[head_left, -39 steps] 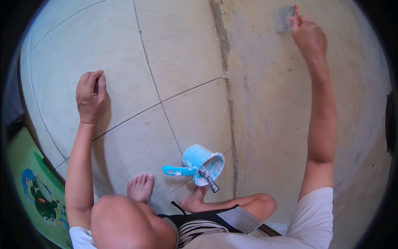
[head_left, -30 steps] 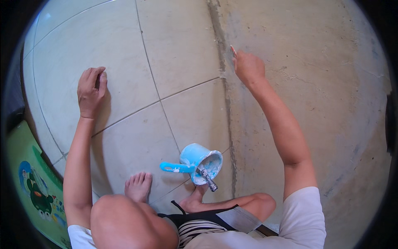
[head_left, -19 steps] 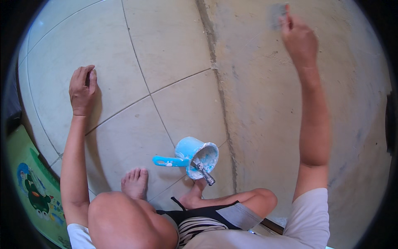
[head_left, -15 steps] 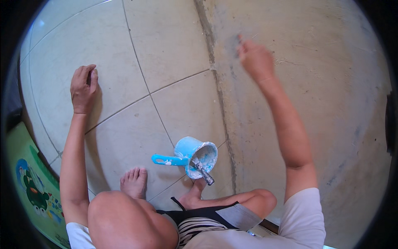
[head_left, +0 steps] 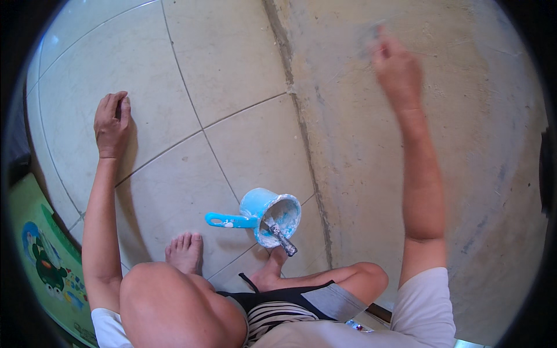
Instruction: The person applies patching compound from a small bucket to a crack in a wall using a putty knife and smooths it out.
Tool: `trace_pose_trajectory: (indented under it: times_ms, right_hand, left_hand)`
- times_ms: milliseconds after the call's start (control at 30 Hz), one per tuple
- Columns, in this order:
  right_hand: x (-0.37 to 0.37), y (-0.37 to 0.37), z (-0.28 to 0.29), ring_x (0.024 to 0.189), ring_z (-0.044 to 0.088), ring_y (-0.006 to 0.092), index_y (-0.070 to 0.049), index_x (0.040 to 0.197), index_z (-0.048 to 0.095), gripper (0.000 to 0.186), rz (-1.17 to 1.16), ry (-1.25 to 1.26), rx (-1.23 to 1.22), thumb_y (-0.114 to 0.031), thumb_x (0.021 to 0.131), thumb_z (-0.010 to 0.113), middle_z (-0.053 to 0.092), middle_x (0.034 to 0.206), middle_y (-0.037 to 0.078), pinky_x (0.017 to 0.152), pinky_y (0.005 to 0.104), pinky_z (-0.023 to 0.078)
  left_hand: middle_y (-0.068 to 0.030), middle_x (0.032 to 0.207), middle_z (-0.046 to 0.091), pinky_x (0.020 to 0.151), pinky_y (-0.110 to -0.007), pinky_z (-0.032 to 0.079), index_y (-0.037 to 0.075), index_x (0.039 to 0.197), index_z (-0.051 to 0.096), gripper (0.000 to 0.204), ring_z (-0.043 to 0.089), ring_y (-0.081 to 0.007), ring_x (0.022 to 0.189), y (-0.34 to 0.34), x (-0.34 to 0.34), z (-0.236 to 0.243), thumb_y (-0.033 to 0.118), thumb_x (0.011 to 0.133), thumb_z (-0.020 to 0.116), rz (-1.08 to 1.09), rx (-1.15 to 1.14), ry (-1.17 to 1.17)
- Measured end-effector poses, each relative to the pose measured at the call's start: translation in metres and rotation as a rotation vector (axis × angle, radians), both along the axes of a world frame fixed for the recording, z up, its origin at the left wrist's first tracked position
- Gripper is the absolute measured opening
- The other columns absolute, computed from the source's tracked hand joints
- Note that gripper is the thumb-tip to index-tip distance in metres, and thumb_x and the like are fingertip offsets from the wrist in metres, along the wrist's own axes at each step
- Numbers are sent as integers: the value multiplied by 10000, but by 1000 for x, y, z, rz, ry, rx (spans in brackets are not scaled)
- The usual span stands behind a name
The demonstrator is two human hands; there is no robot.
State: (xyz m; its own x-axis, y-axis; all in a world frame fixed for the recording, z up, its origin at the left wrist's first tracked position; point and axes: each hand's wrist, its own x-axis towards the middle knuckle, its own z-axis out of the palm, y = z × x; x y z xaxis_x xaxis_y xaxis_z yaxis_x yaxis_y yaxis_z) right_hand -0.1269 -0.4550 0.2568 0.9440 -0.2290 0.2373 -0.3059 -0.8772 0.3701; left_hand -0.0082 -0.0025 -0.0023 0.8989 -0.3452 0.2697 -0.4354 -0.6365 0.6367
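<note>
The person's two hands are well apart. The right hand (head_left: 400, 72) is closed around a scraper (head_left: 366, 39), both smeared by motion blur: the grey blade is only a faint patch beyond the fingertips, a reddish part shows at its edge, and whether the blade touches the bare, rough floor (head_left: 371, 185) beneath cannot be told. The left hand (head_left: 113, 129), low over the pale tiles (head_left: 232, 52), has its fingers loosely bent; its palm is turned away, so whether it encloses anything cannot be told. Between the hands, nearer the body than either, a light-blue dipper (head_left: 255, 202) smeared with white leans with its mouth to the right. A dark-handled tool (head_left: 283, 239) sticks out over the rim, its far end hard to make out inside. The dipper overlaps the view of the right foot (head_left: 268, 277), hiding whether they touch. Left of the left forearm, a green panel (head_left: 35, 200) bearing a frog picture is cut off by the dark lens rim, as is a black object (head_left: 545, 174) beyond the right forearm, its kind unclear.
</note>
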Motion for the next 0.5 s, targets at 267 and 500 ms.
trace_pose_trajectory:
  times_ms: [267, 500]
  right_hand:
    - [-54, 27, -50, 784, 705, 309, -151, 1284, 629, 413, -152, 291, -118, -359, 929, 590, 723, 971, 116, 648, 432, 563]
    - [-51, 29, 37, 729, 690, 317, -134, 1269, 645, 383, -258, -42, 90, -323, 937, 624, 709, 832, 130, 627, 415, 537]
  left_hand:
    - [-137, 968, 631, 823, -360, 501, 32, 1029, 660, 162, 628, -297, 912, -7, -2, 1, 136, 933, 581, 14, 11, -37]
    - [-139, 969, 631, 829, -363, 500, 32, 1029, 660, 164, 627, -299, 915, 4, -3, 0, 142, 934, 583, 32, 25, 2]
